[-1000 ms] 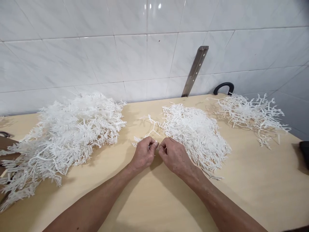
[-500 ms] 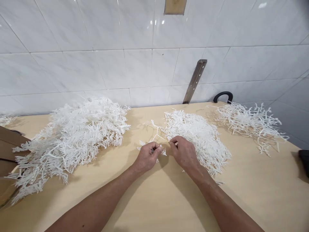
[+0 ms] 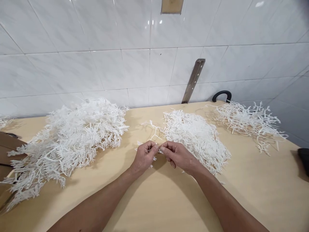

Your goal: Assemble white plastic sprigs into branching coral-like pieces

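Observation:
My left hand [image 3: 144, 157] is closed in a pinch on a white plastic sprig, whose feathery ends poke out around its fingers. Right beside it, fingertips nearly touching, my right hand [image 3: 178, 156] is also pinched; whatever small white part lies in its fingertips is mostly hidden. A bare, forked white stem [image 3: 155, 129] lies on the table just beyond both hands. Close to my right hand spreads a flat heap of small white sprigs [image 3: 193, 135]. A taller, fluffy pile of white branches [image 3: 84, 132] lies to the left.
Bare white stems [image 3: 248, 119] form a tangle at the far right, beside a black curved handle [image 3: 222, 93]. A metal strip [image 3: 193, 80] leans on the tiled wall [image 3: 103, 71]. A brown cardboard box [image 3: 11, 148] stands at the left edge, a black object [image 3: 303, 161] at the right.
My right hand has moved left and turned, bringing its fingertips against those of my left hand. The left hand stays nearly in place. The view has shifted slightly.

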`<action>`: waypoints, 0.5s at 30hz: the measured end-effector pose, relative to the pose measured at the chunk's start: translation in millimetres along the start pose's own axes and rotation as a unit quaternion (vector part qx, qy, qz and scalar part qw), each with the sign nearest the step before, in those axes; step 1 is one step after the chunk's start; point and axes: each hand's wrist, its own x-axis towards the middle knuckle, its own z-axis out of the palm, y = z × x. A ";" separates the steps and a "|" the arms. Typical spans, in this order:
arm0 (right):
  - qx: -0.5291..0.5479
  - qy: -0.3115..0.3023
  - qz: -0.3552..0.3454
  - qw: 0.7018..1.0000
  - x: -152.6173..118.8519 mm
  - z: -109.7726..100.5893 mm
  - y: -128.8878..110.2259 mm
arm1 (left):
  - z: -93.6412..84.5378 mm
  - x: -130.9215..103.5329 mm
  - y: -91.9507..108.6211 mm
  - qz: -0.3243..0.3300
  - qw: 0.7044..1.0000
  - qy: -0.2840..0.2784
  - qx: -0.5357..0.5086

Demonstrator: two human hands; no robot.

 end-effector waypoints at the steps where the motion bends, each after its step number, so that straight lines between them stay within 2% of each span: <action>1: 0.007 -0.002 0.002 1.000 0.8 -1.0 2.7 | -0.2 0.1 0.1 -0.003 1.000 -0.005 0.000; 8: 0.031 -0.033 0.014 0.999 2.4 -6.1 6.9 | -0.9 0.1 -0.3 -0.008 1.000 -0.004 0.011; 15: 0.023 -0.029 0.004 0.999 -0.2 -2.8 -0.2 | -0.5 0.4 -3.2 0.001 1.000 0.002 0.025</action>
